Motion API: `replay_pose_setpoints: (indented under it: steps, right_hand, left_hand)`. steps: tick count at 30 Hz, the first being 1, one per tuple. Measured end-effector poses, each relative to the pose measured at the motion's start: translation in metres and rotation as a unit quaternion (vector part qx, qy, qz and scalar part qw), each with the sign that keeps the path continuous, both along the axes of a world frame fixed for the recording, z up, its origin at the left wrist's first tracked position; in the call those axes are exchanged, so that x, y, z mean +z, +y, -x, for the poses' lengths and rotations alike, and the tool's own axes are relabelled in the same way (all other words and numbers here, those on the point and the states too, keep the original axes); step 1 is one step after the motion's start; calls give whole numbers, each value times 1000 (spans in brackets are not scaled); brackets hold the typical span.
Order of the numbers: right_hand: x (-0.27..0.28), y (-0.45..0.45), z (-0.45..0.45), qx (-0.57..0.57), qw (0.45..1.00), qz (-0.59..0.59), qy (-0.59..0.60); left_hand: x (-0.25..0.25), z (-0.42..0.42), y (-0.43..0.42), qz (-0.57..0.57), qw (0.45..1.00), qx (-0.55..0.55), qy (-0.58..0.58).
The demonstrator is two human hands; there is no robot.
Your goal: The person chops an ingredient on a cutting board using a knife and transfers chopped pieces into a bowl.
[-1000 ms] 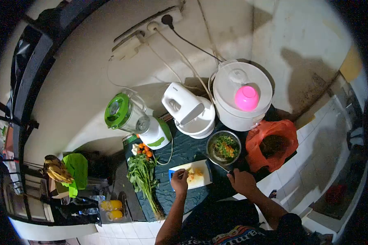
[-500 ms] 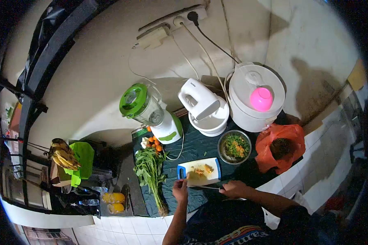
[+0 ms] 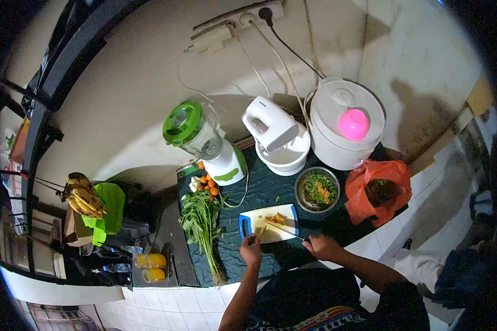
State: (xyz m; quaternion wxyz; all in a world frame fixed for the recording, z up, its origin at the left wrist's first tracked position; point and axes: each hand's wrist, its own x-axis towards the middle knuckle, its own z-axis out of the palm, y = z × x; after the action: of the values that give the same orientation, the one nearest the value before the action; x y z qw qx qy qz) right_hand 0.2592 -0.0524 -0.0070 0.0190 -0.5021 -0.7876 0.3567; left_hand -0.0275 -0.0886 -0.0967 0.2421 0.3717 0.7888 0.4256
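My right hand is closed round the handle of a knife. Its thin blade slants up and left across a white cutting board with blue ends. On the board, brownish-yellow food pieces lie beside the blade tip. At the board's near left edge is my left hand, its fingers drawn together; whatever they hold is too small to make out. Beyond the board's right corner stands a metal bowl of chopped greens and orange bits.
Leafy greens lie left of the board, with small orange fruits or vegetables behind. A blender, white hand mixer with bowl and white rice cooker line the wall. A red plastic bag sits right; another person is nearby.
The knife has swung from the board's near edge to over the board, its tip now by the food. My left hand has come away from the blade. Another person appears at right.
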Motion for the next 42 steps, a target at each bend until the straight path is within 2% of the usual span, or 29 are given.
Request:
replay_pose_setpoints:
  steps: [1,3,5,12,18,22,25,31,34,38,42]
  right_hand:
    - [-3,-4,5,16,1000,-17,5]
    - [-3,-2,18,32,999,-40,10]
    - [-6,-1,34,9,1000,25,1]
    - [-5,3,51,-1,998,61,-14]
    - [9,-6,48,-17,999,25,-15]
    - [-6,-9,55,-10,1000,15,-10]
    - [-9,-8,59,-5,1000,9,-5]
    - [-9,-10,63,-24,1000,10,6]
    - [-17,-10,66,-14,1000,-7,5]
    - [-30,-11,68,-13,1000,-16,-4]
    - [-44,-9,73,-12,999,-39,33]
  left_hand:
    - [8,-4,-1,1,998,-18,56]
    - [13,-6,-1,-9,999,-33,40]
    - [20,-9,0,-17,998,-53,25]
    - [23,-10,2,-23,978,-166,128]
    - [24,-10,5,7,956,-242,168]
    - [34,-12,10,40,938,-286,189]
    - [41,-17,13,0,935,-273,227]
    - [17,-4,24,4,931,-315,181]
    - [14,-4,23,-4,947,-294,131]
    - [12,-3,24,-40,944,-300,134]
    - [17,-4,24,-5,938,-308,159]
